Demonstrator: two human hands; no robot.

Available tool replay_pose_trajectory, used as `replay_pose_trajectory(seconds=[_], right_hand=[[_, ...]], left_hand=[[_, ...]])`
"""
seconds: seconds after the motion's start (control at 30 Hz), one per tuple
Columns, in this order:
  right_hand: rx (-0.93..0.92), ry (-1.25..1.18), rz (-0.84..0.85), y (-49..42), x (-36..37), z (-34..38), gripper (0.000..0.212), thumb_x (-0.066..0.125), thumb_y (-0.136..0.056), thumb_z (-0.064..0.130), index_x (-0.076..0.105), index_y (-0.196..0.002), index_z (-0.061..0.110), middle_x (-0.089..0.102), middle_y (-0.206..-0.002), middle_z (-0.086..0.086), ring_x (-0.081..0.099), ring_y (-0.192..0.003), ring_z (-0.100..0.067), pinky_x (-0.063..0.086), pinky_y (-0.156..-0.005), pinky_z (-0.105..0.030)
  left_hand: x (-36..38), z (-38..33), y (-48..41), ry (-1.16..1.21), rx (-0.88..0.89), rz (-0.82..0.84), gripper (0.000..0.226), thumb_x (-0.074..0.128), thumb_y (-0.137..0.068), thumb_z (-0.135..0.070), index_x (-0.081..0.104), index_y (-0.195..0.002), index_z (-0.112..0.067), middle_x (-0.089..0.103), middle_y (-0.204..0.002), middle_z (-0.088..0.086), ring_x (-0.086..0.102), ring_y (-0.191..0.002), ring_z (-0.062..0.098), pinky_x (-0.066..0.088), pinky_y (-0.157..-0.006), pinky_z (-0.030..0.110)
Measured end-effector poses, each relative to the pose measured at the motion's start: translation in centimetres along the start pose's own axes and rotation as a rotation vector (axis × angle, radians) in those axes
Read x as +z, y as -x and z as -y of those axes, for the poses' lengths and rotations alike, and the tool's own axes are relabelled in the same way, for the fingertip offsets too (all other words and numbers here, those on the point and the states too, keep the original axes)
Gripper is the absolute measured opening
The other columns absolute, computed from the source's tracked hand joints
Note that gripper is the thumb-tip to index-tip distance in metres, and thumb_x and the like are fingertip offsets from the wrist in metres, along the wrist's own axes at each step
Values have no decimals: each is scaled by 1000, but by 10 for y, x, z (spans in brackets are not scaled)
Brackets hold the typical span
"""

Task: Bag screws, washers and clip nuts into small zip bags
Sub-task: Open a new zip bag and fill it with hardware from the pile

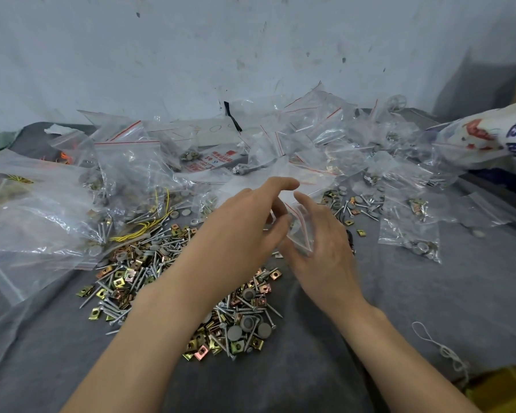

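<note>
A small clear plastic zip bag with a red stripe at its mouth (299, 231) is held up between the two hands, above the middle of a grey cloth-covered table (429, 293) and just over a loose heap of silver screws, grey round washers and gold and copper square clip nuts (161, 278). The bag's long axis runs diagonally, from its far end near the fingertips down and to the right towards the person. The red stripe follows that same slant along its right side. The film is crumpled and glossy, and it looks empty, though the creases make that hard to judge.

The left hand (245, 222) reaches in from the left, its index finger stretched forward and the other fingers curled in at the bag's left edge, pinching it. The right hand (319, 251) shows its back, with fingers pointing up and left behind the film. It touches the bag, but I cannot tell whether it pinches it.

Filled small zip bags (408, 242) lie to the right. Large clear plastic bags (42, 219) sit at the left beside yellow wire strands (143, 228).
</note>
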State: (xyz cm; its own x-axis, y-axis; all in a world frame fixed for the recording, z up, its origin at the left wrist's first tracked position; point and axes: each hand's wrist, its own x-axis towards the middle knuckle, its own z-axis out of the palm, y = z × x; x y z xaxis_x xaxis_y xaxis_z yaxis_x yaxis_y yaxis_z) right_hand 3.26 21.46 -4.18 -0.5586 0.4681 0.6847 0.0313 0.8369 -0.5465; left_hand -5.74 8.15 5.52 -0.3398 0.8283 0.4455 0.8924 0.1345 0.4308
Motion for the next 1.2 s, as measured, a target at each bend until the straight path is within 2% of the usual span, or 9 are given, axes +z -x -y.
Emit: replay_pose_trajectory(seconds=[0.13, 0.2, 0.27, 0.37, 0.47, 0.57, 0.73, 1.0, 1.2], right_hand=[[2, 3, -11, 0, -1, 2, 61, 59, -91, 43, 38, -146, 26, 54, -128, 8, 52, -119, -14, 41, -102, -38], [-2, 8, -15, 0, -1, 4, 60, 57, -91, 44, 41, -145, 24, 56, -127, 6, 53, -118, -15, 41, -101, -38], [5, 8, -5, 0, -2, 5, 60, 56, -92, 46, 42, -145, 23, 56, -127, 6, 53, -119, -14, 40, -103, -37], [10, 6, 8, -1, -3, 5, 60, 55, -91, 46, 44, -145, 20, 57, -125, 5, 53, -118, -14, 41, -103, -39], [27, 3, 13, -1, -3, 6, 61, 55, -91, 46, 45, -145, 19, 57, -125, 5, 52, -118, -14, 43, -103, -43], [53, -9, 18, -1, -4, 8, 60, 55, -91, 46, 44, -145, 23, 56, -127, 7, 50, -121, -10, 42, -106, -43], [59, -11, 14, -1, -4, 9, 59, 55, -91, 45, 45, -145, 23, 53, -126, 12, 48, -121, -7, 39, -106, -38], [51, -4, 6, -1, -3, 8, 58, 56, -91, 43, 46, -145, 22, 57, -127, 7, 50, -121, -11, 39, -105, -37], [42, -9, 13, -2, -3, 6, 59, 57, -90, 42, 46, -145, 22, 58, -126, 6, 52, -120, -13, 38, -105, -35]], left_hand=[[-3, 5, 2, 59, -51, -36, 38, 51, -98, -33, 44, -134, -40, 61, -95, -22, 57, -90, -4, 43, -74, 11], [-7, 12, 2, 76, -100, -48, 36, 51, -98, -35, 46, -133, -40, 62, -94, -21, 58, -90, -5, 43, -73, 11], [-9, 20, 4, 56, -168, 10, 37, 51, -98, -38, 45, -135, -39, 62, -95, -21, 59, -88, -6, 47, -75, 16], [-1, 29, 10, -25, -248, 207, 35, 50, -100, -36, 48, -135, -33, 64, -103, -17, 61, -92, 0, 54, -87, 31], [12, 31, 17, -144, -243, 347, 30, 48, -101, -32, 54, -130, -29, 66, -115, -8, 61, -104, 10, 50, -95, 36], [23, 32, 23, -239, -191, 410, 29, 48, -100, -38, 56, -127, -32, 60, -121, -5, 54, -114, 17, 44, -100, 40], [36, 29, 26, -406, -128, 406, 29, 44, -100, -46, 53, -126, -37, 50, -117, -2, 47, -117, 21, 35, -93, 36], [43, 24, 20, -417, -119, 376, 26, 52, -97, -42, 60, -120, -32, 52, -117, -1, 48, -116, 22, 38, -88, 36], [47, 24, 21, -454, -67, 315, 27, 43, -100, -37, 56, -118, -22, 55, -116, 1, 50, -115, 23, 41, -87, 36]])
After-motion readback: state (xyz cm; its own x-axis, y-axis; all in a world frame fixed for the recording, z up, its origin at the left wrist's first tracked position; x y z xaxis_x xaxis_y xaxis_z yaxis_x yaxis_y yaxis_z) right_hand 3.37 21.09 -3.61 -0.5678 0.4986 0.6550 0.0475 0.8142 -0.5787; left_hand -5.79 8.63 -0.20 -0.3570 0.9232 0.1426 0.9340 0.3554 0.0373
